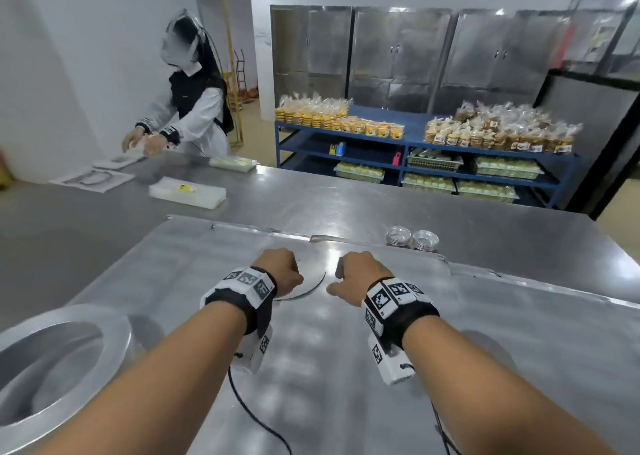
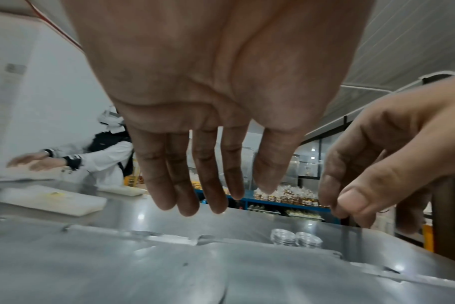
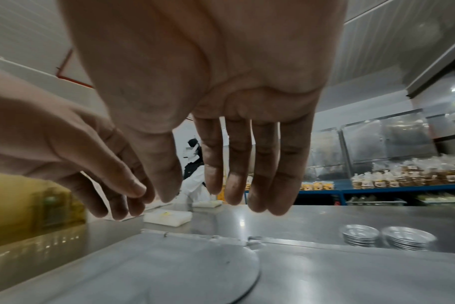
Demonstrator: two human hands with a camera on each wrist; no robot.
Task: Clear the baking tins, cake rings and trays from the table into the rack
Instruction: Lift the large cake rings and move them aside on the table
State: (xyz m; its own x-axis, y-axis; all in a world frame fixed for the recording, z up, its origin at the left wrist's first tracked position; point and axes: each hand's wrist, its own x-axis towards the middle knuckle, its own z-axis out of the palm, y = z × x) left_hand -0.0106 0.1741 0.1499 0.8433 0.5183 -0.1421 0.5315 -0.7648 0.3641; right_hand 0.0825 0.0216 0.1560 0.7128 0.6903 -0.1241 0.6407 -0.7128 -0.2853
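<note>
Head view: disc [image 1: 304, 290] half under hands [image 1: 317, 276].

Black wristbands [image 1: 242, 307] carry white marker-printed camera blocks [image 1: 393, 359], black cables [image 1: 256, 416] trailing.

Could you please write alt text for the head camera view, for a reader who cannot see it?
Two bare hands, left hand and right hand, hover empty over a flat round disc on steel trays covering a steel table. Two stacks of small tins sit beyond; another person works at the far left.
</note>
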